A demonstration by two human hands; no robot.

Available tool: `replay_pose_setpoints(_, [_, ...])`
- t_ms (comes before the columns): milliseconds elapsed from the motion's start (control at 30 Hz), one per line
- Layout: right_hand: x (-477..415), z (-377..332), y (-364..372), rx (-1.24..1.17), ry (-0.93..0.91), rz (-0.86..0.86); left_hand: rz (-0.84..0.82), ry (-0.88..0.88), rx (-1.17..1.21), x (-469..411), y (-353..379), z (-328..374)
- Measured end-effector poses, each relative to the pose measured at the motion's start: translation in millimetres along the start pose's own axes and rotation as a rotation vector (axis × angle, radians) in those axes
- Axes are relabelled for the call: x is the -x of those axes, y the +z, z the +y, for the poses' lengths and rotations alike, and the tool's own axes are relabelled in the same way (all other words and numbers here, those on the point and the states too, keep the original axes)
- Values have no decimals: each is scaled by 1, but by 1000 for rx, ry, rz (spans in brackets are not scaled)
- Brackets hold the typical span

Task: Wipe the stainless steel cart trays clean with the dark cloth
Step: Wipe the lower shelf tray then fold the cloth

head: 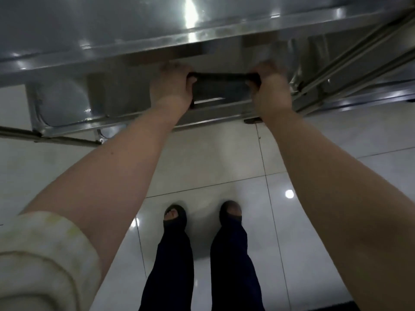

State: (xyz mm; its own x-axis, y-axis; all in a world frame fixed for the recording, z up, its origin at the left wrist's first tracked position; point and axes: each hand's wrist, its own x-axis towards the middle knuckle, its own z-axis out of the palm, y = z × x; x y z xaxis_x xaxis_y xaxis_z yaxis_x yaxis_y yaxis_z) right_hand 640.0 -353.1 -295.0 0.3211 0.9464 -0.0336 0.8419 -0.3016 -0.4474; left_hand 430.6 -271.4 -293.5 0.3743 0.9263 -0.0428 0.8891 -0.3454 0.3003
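Lots hidden or cropped here

Fingertips of both the left hand [174,85] and right hand [270,88] curl out of sight over the stretched dark cloth [221,86]. The shiny stainless steel cart tray [112,37] runs off the top and sides, kinda blurry. The cream rolled-up sleeve [45,259] is cut by the left edge.

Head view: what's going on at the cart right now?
A person stands on the tiled floor at the stainless steel cart. Both hands hold the dark cloth stretched taut between them, left hand on one end and right hand on the other, just below the front rim of the upper tray. The cloth hangs in front of the lower tray; whether it touches any metal cannot be told.
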Motion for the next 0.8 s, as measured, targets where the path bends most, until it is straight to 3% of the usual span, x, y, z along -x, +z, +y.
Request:
replay_pose_setpoints(133, [-35, 13, 7, -78, -6, 226, 155, 73, 32, -34, 21, -2])
replay_pose_setpoints(200, [-35, 26, 26, -92, -3, 285, 156, 164, 61, -38, 44, -6])
replay_pose_setpoints(300, [-26, 64, 69, 50, 34, 105, -19, 342, -84, -29, 93, -18])
replay_pose_setpoints(367, [-18, 85, 91, 184, 76, 44, -35, 433, -94, -22, 118, -34])
replay_pose_setpoints(467, [-23, 89, 104, -15, 10, 319, 214, 363, 47, -36, 133, -58])
replay_pose_setpoints(533, [-44, 71, 113, -138, -134, 398, 256, 244, 62, -61, 131, -70])
replay_pose_setpoints(600, [-69, 46, 127, -43, -157, 180, 213, 157, -9, -87, 131, -75])
replay_pose_setpoints(700, [-88, 21, 158, 247, 45, -219, 48, 124, -218, -112, 137, -79])
replay_pose_setpoints(800, [-93, 34, 176, 319, 52, -271, -49, 108, -326, -127, 147, -91])
